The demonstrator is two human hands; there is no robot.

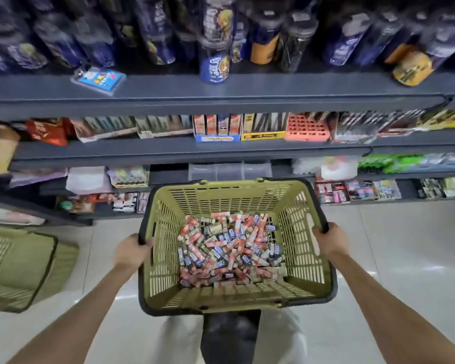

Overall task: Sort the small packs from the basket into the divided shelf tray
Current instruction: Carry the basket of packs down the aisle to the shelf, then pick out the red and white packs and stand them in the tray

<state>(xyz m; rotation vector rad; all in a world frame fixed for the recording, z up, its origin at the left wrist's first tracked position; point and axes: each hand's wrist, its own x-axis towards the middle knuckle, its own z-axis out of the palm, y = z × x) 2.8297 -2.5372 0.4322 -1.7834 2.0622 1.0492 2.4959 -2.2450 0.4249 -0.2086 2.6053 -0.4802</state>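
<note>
An olive-green shopping basket (294, 261) with a black rim hangs in front of me above the floor. Its bottom is covered by a heap of small packs (229, 248), red, blue and beige. My left hand (132, 250) grips the left rim, fingers curled over the edge. On the opposite rim, my right hand (330, 239) holds on the same way. Just beyond the basket, a clear divided tray (229, 171) sits on a low shelf; its compartments look bare.
Dark grey shelves (221, 151) run across the view, loaded with boxed goods and tall bottles on top. A second green basket (19, 266) lies on the pale tiled floor at the left. My legs show below the basket.
</note>
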